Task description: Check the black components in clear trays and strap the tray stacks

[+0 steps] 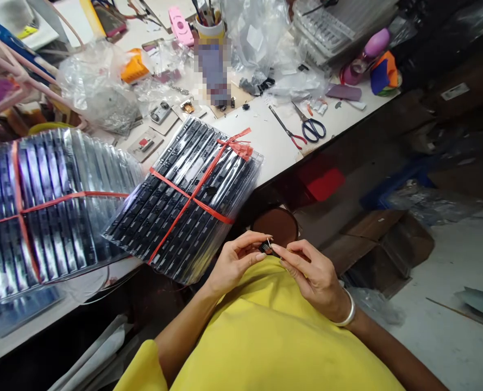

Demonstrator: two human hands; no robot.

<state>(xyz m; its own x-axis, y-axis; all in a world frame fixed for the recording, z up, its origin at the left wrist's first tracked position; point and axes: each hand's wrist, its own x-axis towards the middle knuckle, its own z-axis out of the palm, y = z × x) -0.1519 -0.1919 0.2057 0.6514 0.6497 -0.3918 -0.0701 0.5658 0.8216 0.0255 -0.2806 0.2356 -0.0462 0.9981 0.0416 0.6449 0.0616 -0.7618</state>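
Just above my lap, my left hand (pixel 241 258) pinches a small black part (pixel 265 247) with a row of thin metal pins between thumb and fingers. From the other side my right hand (pixel 312 274) closes its fingertips on the edge of the same part, by a thin shiny strip. The part is too small to tell its exact kind. Left of my hands lies a stack of clear plastic trays (pixel 180 201) filled with black parts, tied crosswise with red plastic ribbon. It overhangs the front edge of the worktable (pixel 265 157).
A second tied tray stack (pixel 57 195) stands further left. On the table are scissors (pixel 313 129), red-handled pliers (pixel 288 129), a pink clip-like object (pixel 180 26), a cup of tools (pixel 209 27), plastic bags (pixel 98 81) and a purple bottle (pixel 367 54). Cardboard boxes (pixel 371 250) sit on the floor right.
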